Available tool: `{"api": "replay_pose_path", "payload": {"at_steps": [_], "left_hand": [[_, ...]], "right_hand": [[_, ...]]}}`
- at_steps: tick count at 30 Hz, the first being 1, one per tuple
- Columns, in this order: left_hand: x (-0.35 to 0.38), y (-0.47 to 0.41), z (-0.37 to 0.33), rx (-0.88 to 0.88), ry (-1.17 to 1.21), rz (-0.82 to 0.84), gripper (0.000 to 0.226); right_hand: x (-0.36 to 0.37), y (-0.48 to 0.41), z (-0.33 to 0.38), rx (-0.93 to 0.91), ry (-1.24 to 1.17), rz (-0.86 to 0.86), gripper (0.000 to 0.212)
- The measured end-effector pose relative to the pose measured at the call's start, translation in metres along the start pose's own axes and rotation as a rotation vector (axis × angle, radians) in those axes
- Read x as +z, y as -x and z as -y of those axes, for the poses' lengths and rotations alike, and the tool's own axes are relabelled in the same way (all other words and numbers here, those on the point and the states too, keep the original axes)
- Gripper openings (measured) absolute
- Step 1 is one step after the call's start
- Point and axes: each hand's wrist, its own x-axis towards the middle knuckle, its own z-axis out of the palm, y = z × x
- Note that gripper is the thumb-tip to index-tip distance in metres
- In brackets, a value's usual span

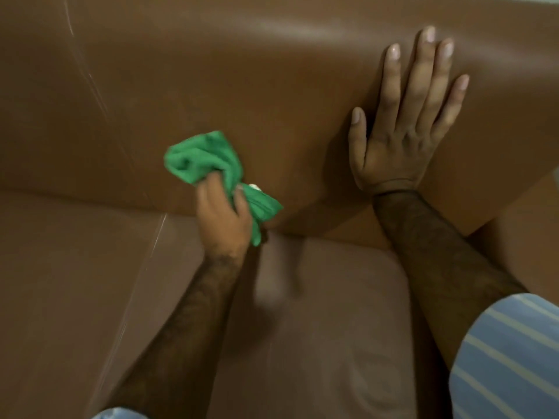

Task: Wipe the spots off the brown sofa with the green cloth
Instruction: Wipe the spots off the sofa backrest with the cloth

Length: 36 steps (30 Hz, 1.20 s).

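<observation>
Fingers (239, 204) of the left hand (222, 220) are curled tightly around the green cloth (208, 161), which is bunched into a crumpled wad. One part of the cloth protrudes above and to the left of the fist, and a second part hangs out below and to the right of it. A small pale patch is visible on the cloth just beside the fingertips; what it is cannot be told. The cloth is pressed against the lower part of the backrest of the brown sofa (211, 71), just above the seam where the backrest meets the seat cushion (317, 313). The left hand and cloth are slightly blurred.

The right hand (402, 125) is laid flat against the backrest, well to the right of the cloth, with all fingers extended and spread; nothing is held in it. Its palm is in contact with the leather near the right edge of the backrest panel.

Both forearms are bare, and a blue sleeve (508, 358) with pale stripes is seen at the lower right. Faint pale streaks are seen along the left side of the sofa. No distinct spots can be made out on the leather.
</observation>
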Motion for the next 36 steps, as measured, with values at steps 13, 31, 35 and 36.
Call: {"api": "replay_pose_path", "payload": {"at_steps": [13,31,35,36], "left_hand": [[-0.022,-0.018,0.001,-0.024,0.039,-0.038,0.029],[-0.035,-0.061,0.012,-0.387,0.212,-0.403,0.049],[-0.008,-0.028,-0.029,-0.072,0.11,-0.175,0.052],[-0.002,-0.018,-0.037,0.025,0.052,-0.075,0.051]], "right_hand": [[-0.004,-0.002,-0.001,0.005,-0.002,0.019,0.06],[-0.004,-0.001,0.0,0.013,0.007,0.037,0.061],[-0.005,-0.002,0.0,0.004,0.009,0.043,0.06],[-0.006,-0.002,0.0,0.002,0.008,0.045,0.06]]}}
